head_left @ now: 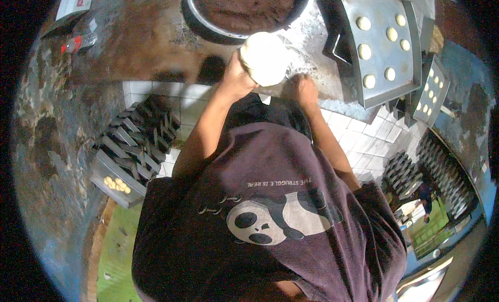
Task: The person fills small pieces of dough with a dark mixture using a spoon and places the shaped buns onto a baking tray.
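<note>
My left hand (237, 79) is wrapped round the side of a large pale lump of dough (265, 58), holding it up over the near edge of the worktop. Close to the dough, on its right, my right hand (305, 91) rests at the worktop's edge with its fingers curled in. What those fingers hold, if anything, is hidden. Just beyond the dough stands a round metal basin (195, 12) with dark brown filling (244, 11) in it. The dough overlaps the basin's near rim in the picture; whether they touch I cannot tell.
A metal tray (377, 55) with several small dough balls lies at the right, and another tray (432, 91) is beyond it. Stacked dark trays (138, 135) stand low on the left; one tray (117, 180) holds dough pieces. A clear bottle (80, 42) lies far left.
</note>
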### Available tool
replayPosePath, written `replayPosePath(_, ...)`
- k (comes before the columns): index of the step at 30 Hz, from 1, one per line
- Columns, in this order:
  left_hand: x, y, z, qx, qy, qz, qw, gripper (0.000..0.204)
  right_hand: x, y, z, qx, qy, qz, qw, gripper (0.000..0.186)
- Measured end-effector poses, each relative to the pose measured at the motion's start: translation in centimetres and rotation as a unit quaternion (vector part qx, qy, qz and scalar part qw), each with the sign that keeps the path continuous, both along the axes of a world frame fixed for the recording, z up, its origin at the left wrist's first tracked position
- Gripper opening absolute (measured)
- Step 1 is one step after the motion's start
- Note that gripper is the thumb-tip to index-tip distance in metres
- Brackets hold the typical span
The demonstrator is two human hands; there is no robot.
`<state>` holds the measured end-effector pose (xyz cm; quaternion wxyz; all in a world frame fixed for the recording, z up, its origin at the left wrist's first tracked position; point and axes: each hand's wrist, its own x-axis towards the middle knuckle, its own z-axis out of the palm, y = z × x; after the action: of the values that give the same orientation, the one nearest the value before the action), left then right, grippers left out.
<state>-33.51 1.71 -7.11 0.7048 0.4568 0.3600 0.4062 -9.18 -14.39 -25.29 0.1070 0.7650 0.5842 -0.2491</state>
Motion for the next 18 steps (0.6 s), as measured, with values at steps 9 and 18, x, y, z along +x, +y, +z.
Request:
replayPosePath(9, -9.4, -0.6, -3.9, -0.09, 0.052, 0.11, 0.988, 0.044, -4.5, 9.3, 11.5, 0.099, 0.296, 0.059, 0.948, 0.033)
replayPosePath(18, -11.3, 1.6, -1.4, -0.076, 0.013, 0.227, 0.971, 0.044, -3.8, 23.8, 5.8, 0.281, 0.092, 0.291, 0.91, 0.046)
